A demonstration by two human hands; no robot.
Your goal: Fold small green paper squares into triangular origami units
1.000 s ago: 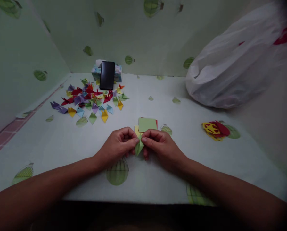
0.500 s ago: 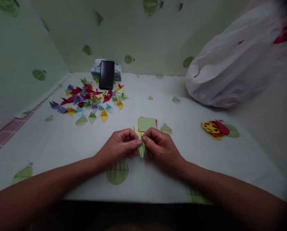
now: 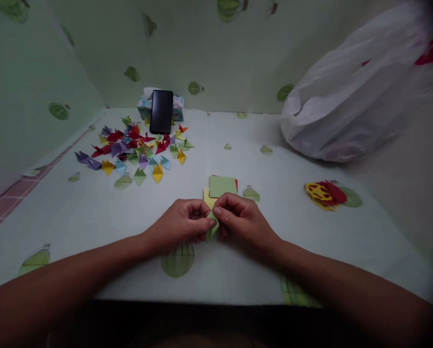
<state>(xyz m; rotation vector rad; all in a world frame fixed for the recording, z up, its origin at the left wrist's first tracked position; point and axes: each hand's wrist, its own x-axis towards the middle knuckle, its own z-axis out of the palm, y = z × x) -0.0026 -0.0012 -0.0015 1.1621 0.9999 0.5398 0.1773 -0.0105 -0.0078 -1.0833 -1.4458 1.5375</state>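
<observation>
A small folded piece of green paper [image 3: 212, 233] is pinched between both hands near the table's front middle. My left hand [image 3: 187, 220] grips its left side with thumb and fingers. From the other side, my right hand [image 3: 243, 220] pinches the upper right part of the same piece. The fingers cover much of the paper, so its full shape is hidden. Just beyond the fingertips lies a stack of square paper sheets [image 3: 223, 186], green on top with a red edge showing. A yellow sheet [image 3: 208, 197] sticks out at its left.
Several folded paper figures [image 3: 129, 145] in many colours lie at the back left. Behind them a black phone [image 3: 162, 112] leans on a tissue box [image 3: 178, 107]. A white plastic bag [image 3: 339, 106] stands at the back right, with yellow and red cut-outs [image 3: 325, 194] in front.
My left hand has shifted slightly down, its thumb lower on the green paper. The paper has tilted and less of its upper point shows. My right hand has barely moved.
</observation>
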